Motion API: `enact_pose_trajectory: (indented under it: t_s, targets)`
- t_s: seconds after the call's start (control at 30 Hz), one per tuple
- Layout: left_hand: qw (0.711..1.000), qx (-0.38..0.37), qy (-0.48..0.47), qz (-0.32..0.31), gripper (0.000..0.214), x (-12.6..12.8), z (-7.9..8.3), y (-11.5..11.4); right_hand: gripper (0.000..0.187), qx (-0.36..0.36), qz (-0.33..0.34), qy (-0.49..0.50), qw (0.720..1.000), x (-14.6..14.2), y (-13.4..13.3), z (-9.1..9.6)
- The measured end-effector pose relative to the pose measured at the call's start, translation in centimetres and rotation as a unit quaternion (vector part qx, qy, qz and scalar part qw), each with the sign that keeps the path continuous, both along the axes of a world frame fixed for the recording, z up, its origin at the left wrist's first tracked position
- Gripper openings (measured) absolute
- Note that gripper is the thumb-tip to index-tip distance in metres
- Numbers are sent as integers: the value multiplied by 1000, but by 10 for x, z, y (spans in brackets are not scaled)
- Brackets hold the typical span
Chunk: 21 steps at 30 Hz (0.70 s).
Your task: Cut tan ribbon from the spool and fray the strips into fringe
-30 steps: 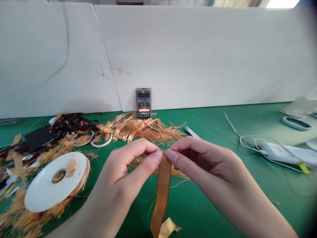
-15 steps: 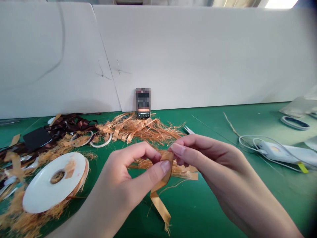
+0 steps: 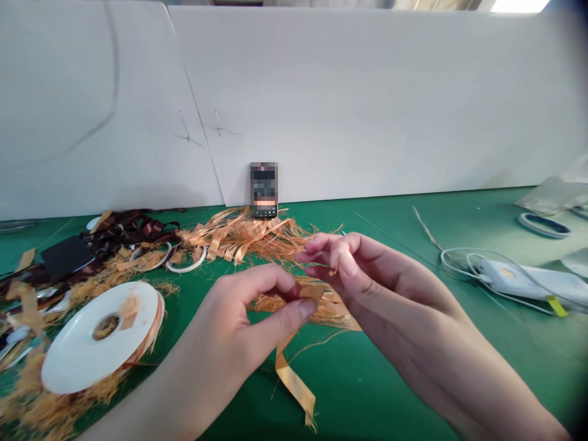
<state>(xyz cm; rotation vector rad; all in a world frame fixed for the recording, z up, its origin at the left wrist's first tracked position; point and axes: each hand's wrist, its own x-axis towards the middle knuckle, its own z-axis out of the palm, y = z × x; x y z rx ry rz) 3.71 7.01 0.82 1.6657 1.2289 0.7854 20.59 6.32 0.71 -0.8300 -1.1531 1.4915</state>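
Observation:
Between thumb and fingers, my left hand [image 3: 257, 318] pinches a gold-tan ribbon [image 3: 296, 383], whose frayed tail hangs down over the green table. Just to its right, my right hand [image 3: 367, 275] has thumb and forefinger pressed together on a tiny tan bit, perhaps a thread, too small to name. Beneath and behind the hands lie flat ribbon strips with loose threads [image 3: 337, 312]. Farther back is a heap of frayed ribbon pieces [image 3: 248, 239] in the same orange-tan colour.
A white ribbon spool [image 3: 73, 349] lies at the left among thread fluff, near dark brown ribbons [image 3: 151, 226] and a black square [image 3: 68, 256]. A phone [image 3: 264, 190] leans against the white panel [image 3: 367, 104]. At right are a white power strip [image 3: 528, 278] and a tape roll [image 3: 544, 225].
My right hand has moved off the ribbon's end, slightly right and up, its fingers now pinched on a tiny bit. The left hand keeps its pinch on the ribbon.

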Motion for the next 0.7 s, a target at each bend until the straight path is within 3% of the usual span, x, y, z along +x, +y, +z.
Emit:
enact_pose_trajectory:
  t_s: [0.13, 0.27, 0.47, 0.6, 0.7]
  targets:
    - [998, -28, -56, -7, 17, 1, -5, 3, 21, -3, 63, 123, 990, -2, 3, -1]
    - [995, -52, -79, -28, 23, 0, -14, 3, 31, 3, 27, 138, 990, 1, 9, -3]
    - [998, -39, -23, -43, 25, -11, -24, 0, 29, -9, -3, 122, 992, 12, 22, 4]
    - [999, -28, -2, -36, 25, -20, -27, -3, 22, 87, -53, -42, 994, 21, 22, 10]
    - [999, -7, 5, -50, 23, -23, -25, -7, 19, 174, -46, -284, 942, 23, 13, 9]
